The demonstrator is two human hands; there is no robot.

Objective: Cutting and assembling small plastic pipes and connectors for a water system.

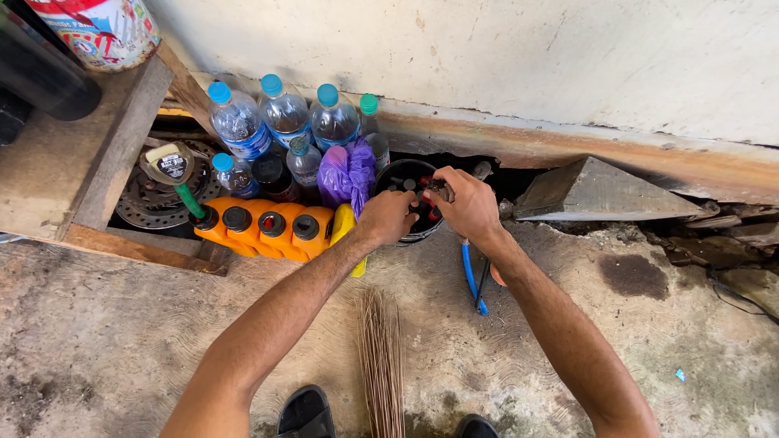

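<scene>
A black round container (402, 172) full of small dark and red parts stands on the concrete floor against the wall. My left hand (388, 216) rests on its near rim, fingers curled over the edge. My right hand (465, 203) is above the container's right side, fingers pinched on a small dark metal piece (439, 189). A purple plastic bag (347, 174) sits just left of the container.
Several orange bottles (261, 227) with black caps lie in a row under a wooden shelf (97, 162). Clear bottles (284, 113) with blue caps stand behind them. A blue hose (471, 280), a straw broom (381, 357) and a triangular block (596, 193) lie nearby.
</scene>
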